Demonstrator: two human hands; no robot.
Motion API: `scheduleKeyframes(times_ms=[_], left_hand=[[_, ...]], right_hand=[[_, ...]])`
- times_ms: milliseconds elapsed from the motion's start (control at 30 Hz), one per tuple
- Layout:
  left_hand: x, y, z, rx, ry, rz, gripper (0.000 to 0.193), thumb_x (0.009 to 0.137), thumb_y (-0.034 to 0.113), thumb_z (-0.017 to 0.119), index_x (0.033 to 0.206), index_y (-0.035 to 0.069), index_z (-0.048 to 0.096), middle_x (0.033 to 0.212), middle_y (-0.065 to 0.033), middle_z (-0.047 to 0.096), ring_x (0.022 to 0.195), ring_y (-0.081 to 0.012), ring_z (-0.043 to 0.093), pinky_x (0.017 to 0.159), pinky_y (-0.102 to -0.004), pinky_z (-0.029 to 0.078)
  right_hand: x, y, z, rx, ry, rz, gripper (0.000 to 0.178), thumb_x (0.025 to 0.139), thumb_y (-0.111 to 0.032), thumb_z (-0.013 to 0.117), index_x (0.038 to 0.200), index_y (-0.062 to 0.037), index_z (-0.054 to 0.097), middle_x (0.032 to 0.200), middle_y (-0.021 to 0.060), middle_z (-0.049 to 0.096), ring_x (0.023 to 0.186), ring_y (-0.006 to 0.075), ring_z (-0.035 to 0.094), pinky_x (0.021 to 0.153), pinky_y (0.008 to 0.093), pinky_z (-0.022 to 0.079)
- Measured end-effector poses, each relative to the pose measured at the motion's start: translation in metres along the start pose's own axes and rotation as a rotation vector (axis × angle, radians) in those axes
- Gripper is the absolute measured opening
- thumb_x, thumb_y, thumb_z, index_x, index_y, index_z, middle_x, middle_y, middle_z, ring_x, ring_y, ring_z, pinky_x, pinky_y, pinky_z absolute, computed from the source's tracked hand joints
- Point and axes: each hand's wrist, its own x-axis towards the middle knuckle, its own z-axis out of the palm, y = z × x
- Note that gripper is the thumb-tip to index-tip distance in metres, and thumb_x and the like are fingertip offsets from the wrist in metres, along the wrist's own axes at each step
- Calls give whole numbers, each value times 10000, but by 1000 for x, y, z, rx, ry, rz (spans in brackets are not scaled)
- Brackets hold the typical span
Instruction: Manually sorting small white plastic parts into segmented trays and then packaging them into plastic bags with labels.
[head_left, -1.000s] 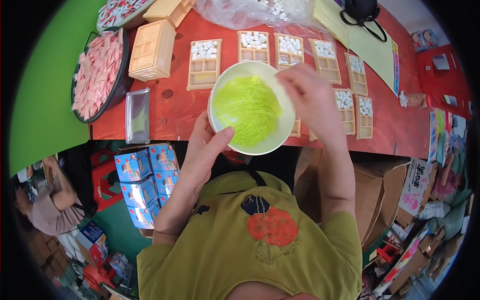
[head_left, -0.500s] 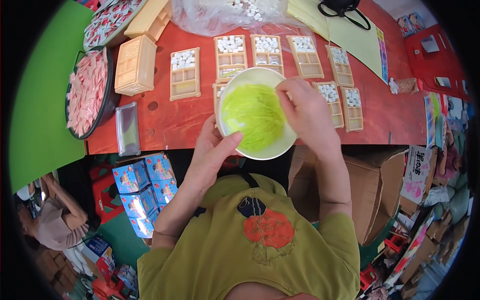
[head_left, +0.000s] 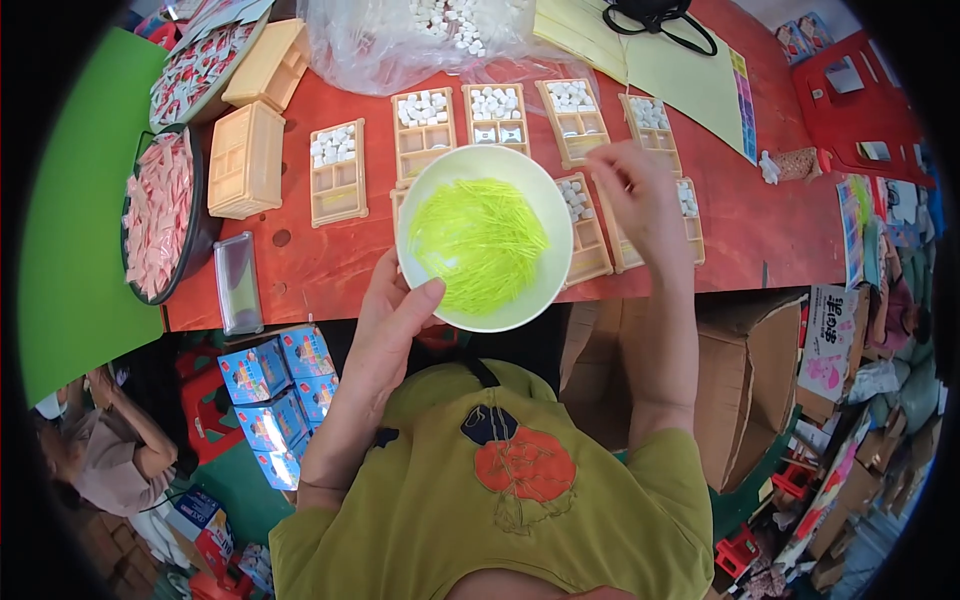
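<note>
currently the left hand (head_left: 390,308) is closed around the near-left rim of a white bowl (head_left: 556,235), thumb over the edge, holding it up at the table's front. the right hand (head_left: 642,195) is just right of the bowl, fingers curled toward the thumb; whether they pinch anything i cannot tell. a loose heap of thin yellow-green sticks (head_left: 480,240) lies inside the bowl.

half a second ago the right fingertips were over those sticks; now they are past the bowl's rim.

tan trays (head_left: 340,198) with white pellets (head_left: 424,107) spread beyond and to both sides of the bowl on a red table (head_left: 765,230). well left of it stands a dark tub (head_left: 205,232) of pink packets (head_left: 158,220); below and right of it, an open cardboard box (head_left: 725,385).
</note>
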Motion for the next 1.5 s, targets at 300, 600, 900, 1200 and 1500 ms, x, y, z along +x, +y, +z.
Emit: scheduleKeyframes(times_ms=[300,600,900,1200,1500], left_hand=[[20,-16,52,51,-179,-41,724,920,140,711,1494,7,291,1359,-146,537,1236,-212,562,979,-349,514],[37,-23,87,52,-238,-125,727,919,142,720,1484,-3,286,1320,-144,553,1148,-196,607,888,-320,552],[40,-28,88,69,-235,-101,747,913,158,733,1486,-8,284,1314,-138,555,1115,-189,616,827,-310,568],[38,-31,90,40,-229,-79,747,909,129,733,1488,3,279,1321,-140,552,1159,-199,603,915,-324,551],[41,-29,82,92,-212,-96,749,920,179,728,1490,-2,277,1309,-160,565,1128,-205,620,840,-324,568]], right_hand=[[-52,-44,-22,-522,-67,-124,181,832,-87,728,998,-40,674,1035,97,607,826,318,652,670,411,525],[-62,-17,-41,-535,-147,-23,90,889,-127,656,916,-48,624,1048,81,609,817,321,656,663,441,524],[-53,-8,-30,-549,-209,-29,98,898,-122,653,971,-63,624,1038,89,603,830,331,655,679,436,531],[-56,-4,-24,-460,-186,-15,93,893,-102,662,949,-37,627,1013,110,612,840,340,654,693,439,525],[-51,-5,-37,-55,-83,20,123,859,4,668,971,-13,622,937,129,649,800,342,654,702,403,522]])
